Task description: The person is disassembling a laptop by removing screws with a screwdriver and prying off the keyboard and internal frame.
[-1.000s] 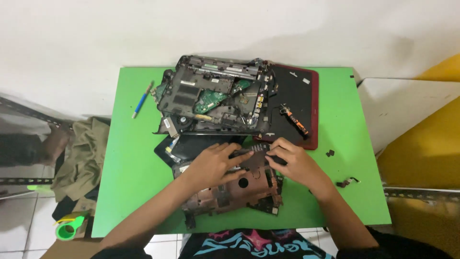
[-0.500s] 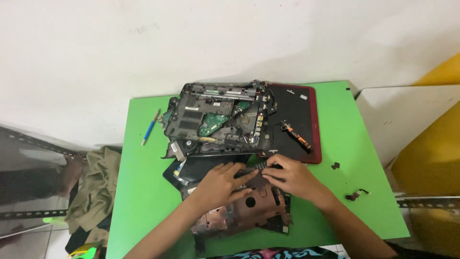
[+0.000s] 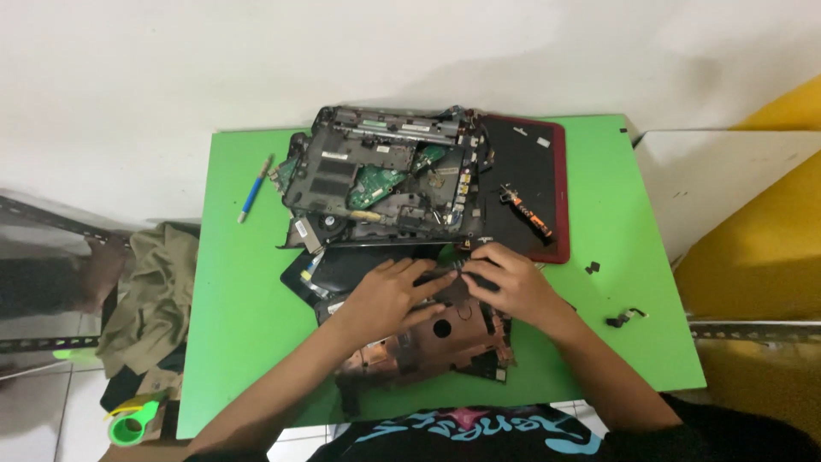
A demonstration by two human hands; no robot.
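My left hand point(image 3: 386, 295) lies flat, fingers spread, on a copper-brown laptop panel point(image 3: 428, 344) near the front of the green table point(image 3: 231, 308). My right hand point(image 3: 505, 281) pinches a small dark part point(image 3: 445, 275) at the panel's upper edge, fingertips meeting those of the left hand. A black flat panel point(image 3: 338, 269) sticks out from under the brown one. Behind them lies an opened laptop base point(image 3: 376, 184) with a green circuit board showing.
A red-rimmed laptop lid point(image 3: 534, 184) holds an orange-tipped hinge piece point(image 3: 523, 208). A blue screwdriver point(image 3: 254, 190) lies at the table's left. Small black parts point(image 3: 624, 318) sit at the right. An olive cloth point(image 3: 150, 295) and green tape roll point(image 3: 130, 425) lie on the floor left.
The view has shifted, so the table sits lower and more centred in frame. Both hands stay on the brown panel, fingertips still working at its upper edge.
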